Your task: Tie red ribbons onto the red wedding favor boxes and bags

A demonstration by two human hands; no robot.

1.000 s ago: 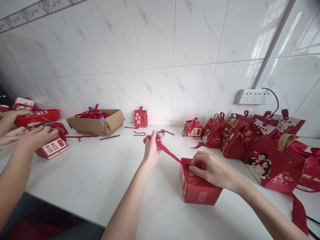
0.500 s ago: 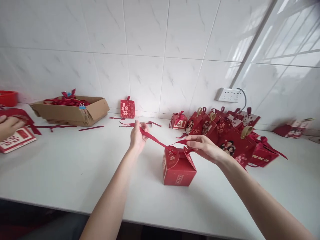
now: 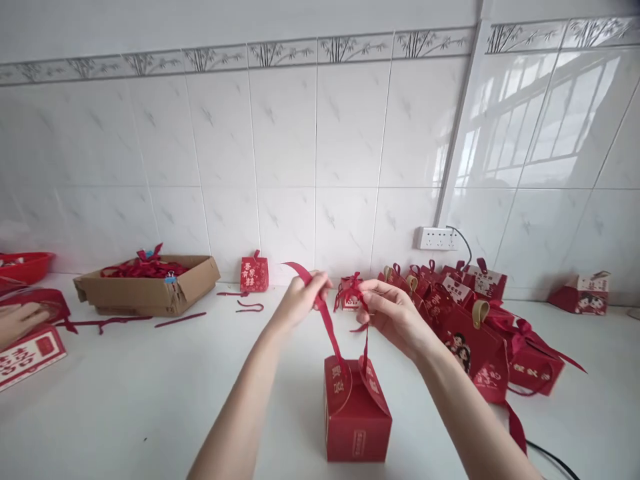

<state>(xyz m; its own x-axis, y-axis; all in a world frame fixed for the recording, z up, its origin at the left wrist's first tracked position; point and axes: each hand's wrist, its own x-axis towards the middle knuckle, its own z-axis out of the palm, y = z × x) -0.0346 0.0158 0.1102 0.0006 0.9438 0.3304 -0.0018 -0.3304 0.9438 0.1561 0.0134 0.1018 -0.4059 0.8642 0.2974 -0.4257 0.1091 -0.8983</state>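
Observation:
A red gift box (image 3: pixel 357 427) with gold lettering stands on the white table, its curved top flaps folded inward. A dark red ribbon (image 3: pixel 327 327) rises from its top. My left hand (image 3: pixel 304 297) pinches one length of it above the box's left side, and a loose end sticks out to the left. My right hand (image 3: pixel 387 307) pinches the other length above the right side. Both hands are raised over the box and a short gap lies between them.
Cardboard tray (image 3: pixel 135 293) of ribbons at the back left; small red box (image 3: pixel 255 273) near the wall. Many red gift bags and boxes (image 3: pixel 465 340) crowd the right. At the far left, another person's hand (image 3: pixel 23 323) is by a red and white box (image 3: pixel 33 357). Power strip (image 3: pixel 439 238) on the wall.
The view has tilted upward, so the box appears lower. My hands have come closer together and higher above the box, pulling the ribbon lengths more upright.

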